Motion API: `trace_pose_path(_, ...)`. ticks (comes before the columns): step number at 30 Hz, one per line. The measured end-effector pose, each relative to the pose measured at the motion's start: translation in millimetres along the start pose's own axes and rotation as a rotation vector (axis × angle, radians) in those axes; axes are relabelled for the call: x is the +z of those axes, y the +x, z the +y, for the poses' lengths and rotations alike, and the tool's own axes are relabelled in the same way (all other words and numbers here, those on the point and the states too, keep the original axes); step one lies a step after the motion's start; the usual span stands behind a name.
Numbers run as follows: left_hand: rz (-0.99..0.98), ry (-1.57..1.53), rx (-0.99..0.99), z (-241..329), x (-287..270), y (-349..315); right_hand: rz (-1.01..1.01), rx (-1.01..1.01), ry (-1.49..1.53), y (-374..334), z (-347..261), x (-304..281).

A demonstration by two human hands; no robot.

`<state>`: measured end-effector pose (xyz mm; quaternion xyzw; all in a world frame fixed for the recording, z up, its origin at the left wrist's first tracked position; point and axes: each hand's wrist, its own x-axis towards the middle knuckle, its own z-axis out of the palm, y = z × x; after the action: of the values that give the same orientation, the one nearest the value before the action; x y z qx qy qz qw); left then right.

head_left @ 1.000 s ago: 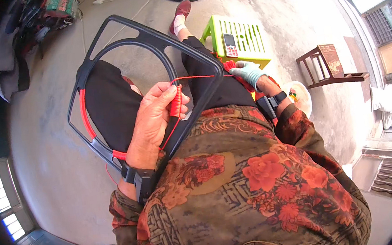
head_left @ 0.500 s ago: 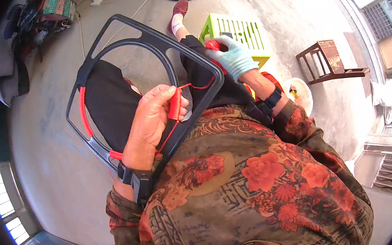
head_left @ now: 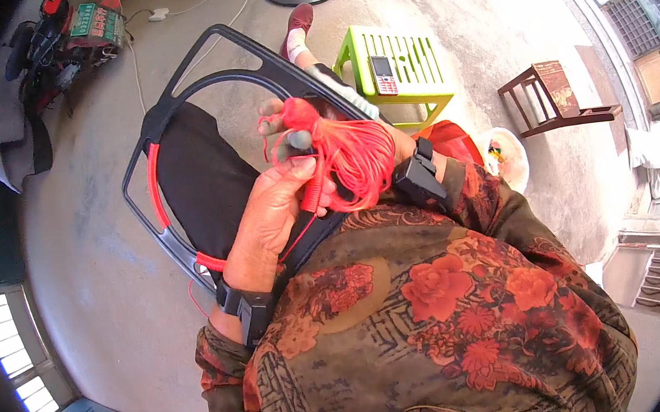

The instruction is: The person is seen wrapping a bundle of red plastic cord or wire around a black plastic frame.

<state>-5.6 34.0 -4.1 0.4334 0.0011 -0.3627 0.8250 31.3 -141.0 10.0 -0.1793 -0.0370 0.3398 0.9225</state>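
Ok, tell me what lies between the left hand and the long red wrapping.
The dark trouser leg, seen through the black frame, in the head view.

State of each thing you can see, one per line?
Frame: bound with red cord in places.
Bundle: loose loops, gathered at one end.
Left hand: bare, closed on the wrapped frame.
Right hand: gloved, holding the bundle, partly hidden.
Stool: upright.
Phone: face up on the stool.
Tub: open, things inside.
Chair: can't tell if standing or tipped.

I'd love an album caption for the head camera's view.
Bare left hand at a black frame, gloved right hand holding red cord, green stool nearby.
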Motion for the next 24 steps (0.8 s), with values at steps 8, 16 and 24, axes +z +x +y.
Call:
trace_pose_path(8,0.045,0.177,-0.016,0.3,4.6,-1.6,0.146,0.048,-0.689,-12.6,-34.7,-21.8)
trace_pose_path(16,0.067,0.181,0.056,-4.0,2.1,2.2,0.305,-0.025,-1.095,-24.0,-34.0,6.0)
trace_pose_path(24,0.104,0.127,0.029,-5.2,0.1,1.1,0.503,-0.014,-1.578,-35.9,-22.8,4.0)
